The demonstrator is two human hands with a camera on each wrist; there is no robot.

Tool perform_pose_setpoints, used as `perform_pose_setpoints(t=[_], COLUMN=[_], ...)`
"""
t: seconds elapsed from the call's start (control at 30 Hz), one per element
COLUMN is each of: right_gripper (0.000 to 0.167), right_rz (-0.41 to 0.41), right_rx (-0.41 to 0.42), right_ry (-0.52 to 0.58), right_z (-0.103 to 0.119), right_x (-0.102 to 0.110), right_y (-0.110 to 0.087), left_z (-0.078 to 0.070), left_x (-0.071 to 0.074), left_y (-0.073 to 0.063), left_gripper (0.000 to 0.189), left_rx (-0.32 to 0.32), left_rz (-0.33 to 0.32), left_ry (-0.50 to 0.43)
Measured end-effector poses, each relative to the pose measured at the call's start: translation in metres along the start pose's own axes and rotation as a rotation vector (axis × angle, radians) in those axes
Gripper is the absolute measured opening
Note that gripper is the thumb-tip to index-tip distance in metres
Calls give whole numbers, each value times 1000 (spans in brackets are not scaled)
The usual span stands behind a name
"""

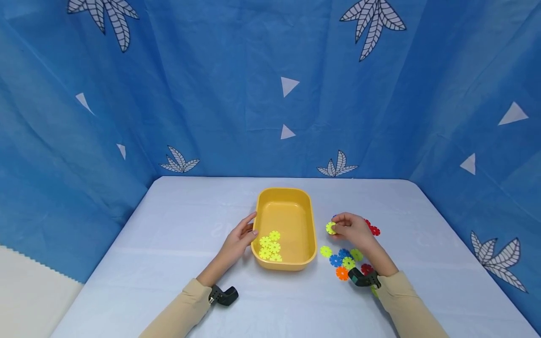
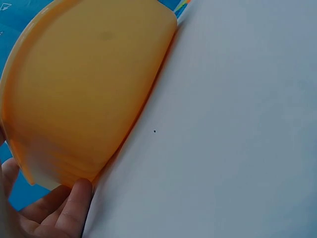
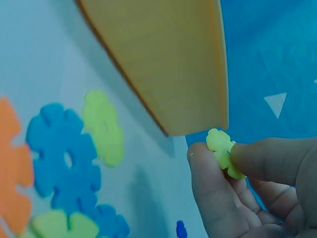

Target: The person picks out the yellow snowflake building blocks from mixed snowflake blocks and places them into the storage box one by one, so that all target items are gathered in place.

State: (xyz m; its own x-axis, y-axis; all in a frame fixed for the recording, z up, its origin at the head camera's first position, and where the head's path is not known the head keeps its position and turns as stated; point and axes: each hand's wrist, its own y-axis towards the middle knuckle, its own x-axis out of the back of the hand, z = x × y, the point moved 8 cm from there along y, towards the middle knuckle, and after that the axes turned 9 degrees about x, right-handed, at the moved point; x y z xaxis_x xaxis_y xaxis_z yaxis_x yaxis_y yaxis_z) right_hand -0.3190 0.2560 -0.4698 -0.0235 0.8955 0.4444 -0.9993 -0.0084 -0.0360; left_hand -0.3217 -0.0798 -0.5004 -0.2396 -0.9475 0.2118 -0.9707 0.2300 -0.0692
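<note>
A yellow plastic tray (image 1: 291,213) stands on the table, with several yellow-green notched discs (image 1: 270,246) in its near left corner. My left hand (image 1: 237,241) holds the tray's left side, thumb at the rim and fingers along the outer wall. In the left wrist view, its fingertips (image 2: 79,193) lie against the tray's wall (image 2: 94,79), low near the tabletop. To the right of the tray, my right hand (image 1: 354,230) pinches one yellow-green notched disc (image 3: 224,152) between thumb and fingers, above the table.
Loose notched discs lie right of the tray: blue (image 1: 336,260), orange (image 1: 342,273), yellow-green (image 1: 326,251) and red (image 1: 374,230). Some are partly hidden under the right hand and forearm. A blue patterned curtain (image 1: 236,94) hangs behind the white table (image 1: 190,211).
</note>
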Motion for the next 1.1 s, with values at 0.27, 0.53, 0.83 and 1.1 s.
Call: perform_pose_setpoints(t=[0.27,0.53,0.83,1.1], right_gripper=[27,33,31,24], right_rz=[-23,-5,50,105], right_rx=[36,82,107,108], right_ry=[62,93,98,78], right_z=[22,48,65,81], right_x=[-2,-14,-39,-67], right_y=[-3,-1,4,6], left_z=[1,1,0,0], left_x=[2,1,-1,0], left_y=[0,0,0,0], left_gripper=[58,57,56,57], left_rx=[6,7,8,19], left_rz=[-9,-9,-12,-20], left_ry=[16,-2,-7,-2])
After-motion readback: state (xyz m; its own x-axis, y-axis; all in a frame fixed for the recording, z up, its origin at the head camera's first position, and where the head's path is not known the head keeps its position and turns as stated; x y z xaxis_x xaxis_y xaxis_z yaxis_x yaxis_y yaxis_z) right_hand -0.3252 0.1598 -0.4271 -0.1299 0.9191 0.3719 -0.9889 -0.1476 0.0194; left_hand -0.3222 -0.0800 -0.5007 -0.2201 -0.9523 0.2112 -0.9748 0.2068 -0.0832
